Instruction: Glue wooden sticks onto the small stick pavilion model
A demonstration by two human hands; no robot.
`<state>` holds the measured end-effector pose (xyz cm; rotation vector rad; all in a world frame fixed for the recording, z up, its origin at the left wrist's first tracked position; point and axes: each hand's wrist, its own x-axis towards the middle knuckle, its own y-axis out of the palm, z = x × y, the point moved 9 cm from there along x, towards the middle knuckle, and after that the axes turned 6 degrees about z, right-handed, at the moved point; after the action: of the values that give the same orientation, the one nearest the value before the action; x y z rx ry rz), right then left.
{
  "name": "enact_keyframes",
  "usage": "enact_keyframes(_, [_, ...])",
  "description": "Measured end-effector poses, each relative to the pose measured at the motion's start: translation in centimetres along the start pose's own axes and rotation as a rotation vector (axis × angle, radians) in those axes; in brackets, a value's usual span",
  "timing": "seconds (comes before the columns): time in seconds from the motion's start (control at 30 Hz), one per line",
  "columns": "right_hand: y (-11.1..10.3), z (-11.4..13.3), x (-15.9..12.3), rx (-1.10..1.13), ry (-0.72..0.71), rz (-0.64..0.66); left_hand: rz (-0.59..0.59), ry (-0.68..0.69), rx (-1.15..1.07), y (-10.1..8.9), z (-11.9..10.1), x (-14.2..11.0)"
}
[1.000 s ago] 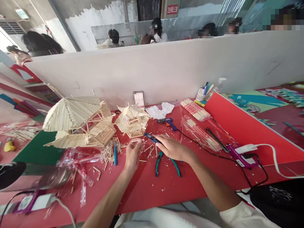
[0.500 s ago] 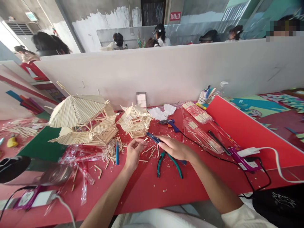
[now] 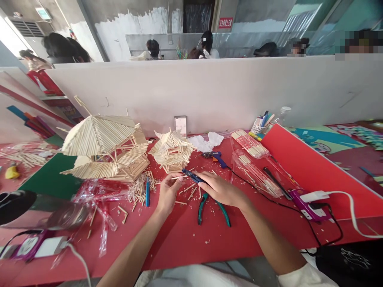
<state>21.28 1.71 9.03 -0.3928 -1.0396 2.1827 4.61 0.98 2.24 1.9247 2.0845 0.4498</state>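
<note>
My left hand [image 3: 168,192] is closed in a pinch on a thin wooden stick [image 3: 177,177], which points toward the right. In my right hand [image 3: 223,189] is a pair of dark blue pliers [image 3: 191,175], its tip close to the stick; whether they touch is hard to tell. Beneath the right hand lie green-handled pliers [image 3: 224,213], spread apart on the red table. Just beyond my hands stands a small pavilion model [image 3: 172,153] built of wooden sticks. A larger stick pavilion [image 3: 98,139] is to its left, with cut stick pieces [image 3: 140,191] in front.
A glue gun [image 3: 217,157] with a black cord lies behind my right hand. Packs of sticks [image 3: 249,144], a red board [image 3: 314,171] and a power strip [image 3: 309,205] are at the right. At left are a blue pen [image 3: 147,192], plastic wrappers [image 3: 103,235] and a bottle [image 3: 44,211].
The dark blue pliers have turned slightly in my right hand, and their tip has shifted a little left, nearer my left fingers. The stick now shows more length. The camera view shifted slightly.
</note>
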Motion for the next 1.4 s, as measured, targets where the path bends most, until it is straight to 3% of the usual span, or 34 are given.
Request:
enact_keyframes(0.13, [-0.3,-0.2,0.1,-0.01,0.046,-0.062,0.011,-0.019,-0.018,0.3,0.8,0.0])
enact_keyframes(0.33, [0.0,-0.5,0.3,-0.05,0.07,-0.048,-0.002,0.008,-0.013,0.1,1.3,0.0])
enact_keyframes(0.8, [-0.4,-0.2,0.5,-0.019,0.08,-0.03,-0.052,0.068,0.124,0.2,-0.3,-0.4])
enact_keyframes(1.4, [0.6,-0.8,1.1,0.001,0.021,-0.008,-0.106,0.086,0.185,-0.5,0.3,-0.1])
